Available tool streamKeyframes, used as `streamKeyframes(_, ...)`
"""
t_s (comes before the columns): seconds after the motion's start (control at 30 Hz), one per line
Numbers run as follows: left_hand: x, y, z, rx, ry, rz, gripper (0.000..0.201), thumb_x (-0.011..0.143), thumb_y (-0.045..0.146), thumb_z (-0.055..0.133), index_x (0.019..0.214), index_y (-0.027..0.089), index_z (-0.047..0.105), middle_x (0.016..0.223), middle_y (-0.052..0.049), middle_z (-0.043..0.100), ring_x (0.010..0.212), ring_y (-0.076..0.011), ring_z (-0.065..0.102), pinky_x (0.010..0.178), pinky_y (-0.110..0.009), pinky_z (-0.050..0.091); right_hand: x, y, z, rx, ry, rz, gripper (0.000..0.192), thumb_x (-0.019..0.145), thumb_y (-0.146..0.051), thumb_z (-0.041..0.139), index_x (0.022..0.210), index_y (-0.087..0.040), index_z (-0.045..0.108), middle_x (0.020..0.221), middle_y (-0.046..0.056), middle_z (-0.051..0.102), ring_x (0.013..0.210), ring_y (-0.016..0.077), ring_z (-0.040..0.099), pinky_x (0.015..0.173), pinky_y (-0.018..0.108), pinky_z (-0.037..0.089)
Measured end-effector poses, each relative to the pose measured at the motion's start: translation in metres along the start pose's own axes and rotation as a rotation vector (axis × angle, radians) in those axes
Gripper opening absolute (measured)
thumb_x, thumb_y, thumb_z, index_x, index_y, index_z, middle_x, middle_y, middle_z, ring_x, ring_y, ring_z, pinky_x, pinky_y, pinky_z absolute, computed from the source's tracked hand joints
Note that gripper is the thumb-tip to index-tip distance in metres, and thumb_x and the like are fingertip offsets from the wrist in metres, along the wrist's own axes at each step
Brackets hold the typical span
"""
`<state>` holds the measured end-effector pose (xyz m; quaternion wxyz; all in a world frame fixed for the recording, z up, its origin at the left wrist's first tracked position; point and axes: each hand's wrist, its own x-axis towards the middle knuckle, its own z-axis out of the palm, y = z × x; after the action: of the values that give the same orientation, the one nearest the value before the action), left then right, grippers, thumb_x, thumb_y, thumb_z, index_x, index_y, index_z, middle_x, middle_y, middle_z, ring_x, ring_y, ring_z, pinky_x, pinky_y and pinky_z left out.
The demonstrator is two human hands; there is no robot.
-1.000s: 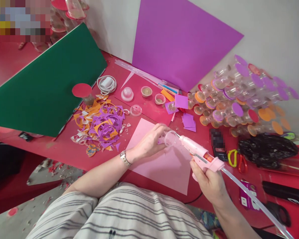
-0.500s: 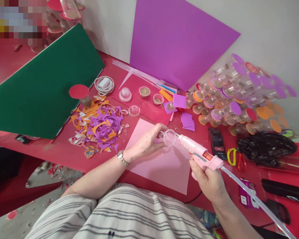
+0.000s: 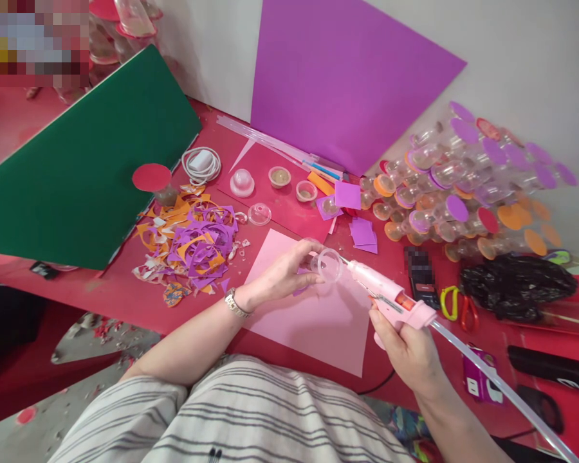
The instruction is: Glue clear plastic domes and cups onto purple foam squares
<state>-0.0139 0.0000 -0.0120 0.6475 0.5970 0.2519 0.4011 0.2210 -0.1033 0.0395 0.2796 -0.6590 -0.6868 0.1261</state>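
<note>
My left hand (image 3: 282, 273) holds a small clear plastic cup (image 3: 329, 265) on its side above a pink paper sheet (image 3: 313, 315). My right hand (image 3: 408, 350) grips a pink glue gun (image 3: 390, 297), whose nozzle touches the cup's rim. A long clear glue stick (image 3: 502, 389) runs out of the gun's back toward the lower right.
On the red table (image 3: 120, 289) lie a pile of purple and orange paper scraps (image 3: 188, 241), a green sheet (image 3: 82, 167), a purple sheet (image 3: 342, 77), a stack of capped clear cups (image 3: 468, 186), scissors (image 3: 456, 308), a black bag (image 3: 516, 286) and a white cable (image 3: 202, 164).
The cup has turned slightly in my left hand and the glue gun has shifted a little along its rim. Nothing else has moved.
</note>
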Motion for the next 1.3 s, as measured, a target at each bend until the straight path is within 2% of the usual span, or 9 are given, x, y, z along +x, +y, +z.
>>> streamKeyframes(0.2,0.002,-0.004,-0.001,-0.111,0.028,-0.038,0.051,0.081,0.051,0.074,0.115,0.021,0.051,0.104,-0.007,0.06,0.094,-0.0179,0.061,0.081,-0.031,0.051,0.0,-0.002,-0.005,0.026,-0.043,0.001,0.045,0.09,-0.06,0.053,0.077,-0.021,0.072,0.063,0.007,0.072,0.064,0.0251,0.073,0.062,0.036,0.063)
streamKeyframes(0.37,0.003,-0.001,-0.002,-0.178,0.019,-0.081,0.058,0.077,0.056,0.076,0.116,0.021,0.05,0.109,-0.007,0.059,0.092,-0.0166,0.061,0.079,-0.03,0.051,-0.001,-0.003,-0.003,0.018,-0.029,0.021,0.048,0.089,-0.064,0.052,0.076,-0.021,0.071,0.062,0.007,0.072,0.061,0.0241,0.072,0.062,0.035,0.063)
streamKeyframes(0.57,0.003,0.002,-0.002,-0.253,-0.002,-0.099,0.052,0.077,0.052,0.077,0.108,0.021,0.049,0.106,-0.005,0.057,0.086,-0.0136,0.059,0.074,-0.027,0.049,0.002,-0.002,-0.001,0.008,-0.027,-0.001,0.049,0.091,-0.062,0.051,0.08,-0.019,0.073,0.072,0.009,0.076,0.053,0.0212,0.069,0.055,0.034,0.061)
streamKeyframes(0.77,0.003,-0.002,-0.003,-0.314,-0.029,-0.111,0.046,0.08,0.047,0.076,0.11,0.021,0.052,0.102,-0.003,0.058,0.086,-0.0141,0.057,0.078,-0.028,0.047,0.006,-0.003,-0.003,0.019,-0.019,-0.073,0.044,0.093,-0.056,0.052,0.081,-0.019,0.073,0.074,0.01,0.077,0.061,0.0222,0.073,0.057,0.029,0.061)
streamKeyframes(1.0,0.006,-0.001,-0.004,-0.346,0.017,-0.096,0.046,0.08,0.048,0.076,0.112,0.02,0.059,0.108,-0.005,0.061,0.095,-0.0174,0.059,0.086,-0.031,0.046,0.003,-0.005,-0.007,0.028,-0.032,-0.071,0.043,0.093,-0.056,0.052,0.083,-0.02,0.074,0.074,0.009,0.077,0.065,0.0233,0.074,0.062,0.032,0.062)
streamKeyframes(1.2,0.005,-0.002,-0.004,-0.321,0.065,-0.119,0.047,0.082,0.047,0.075,0.119,0.021,0.061,0.122,-0.008,0.061,0.104,-0.0204,0.06,0.091,-0.033,0.047,-0.004,-0.004,-0.008,0.02,-0.038,-0.023,0.045,0.09,-0.06,0.053,0.079,-0.022,0.074,0.06,0.006,0.071,0.061,0.0234,0.071,0.062,0.035,0.062)
streamKeyframes(1.3,0.004,0.0,-0.004,-0.323,0.082,-0.135,0.045,0.083,0.045,0.073,0.12,0.021,0.062,0.122,-0.008,0.062,0.105,-0.021,0.061,0.091,-0.033,0.047,-0.003,-0.004,-0.008,0.034,-0.063,0.006,0.045,0.089,-0.061,0.053,0.082,-0.022,0.075,0.059,0.006,0.07,0.063,0.024,0.071,0.062,0.035,0.062)
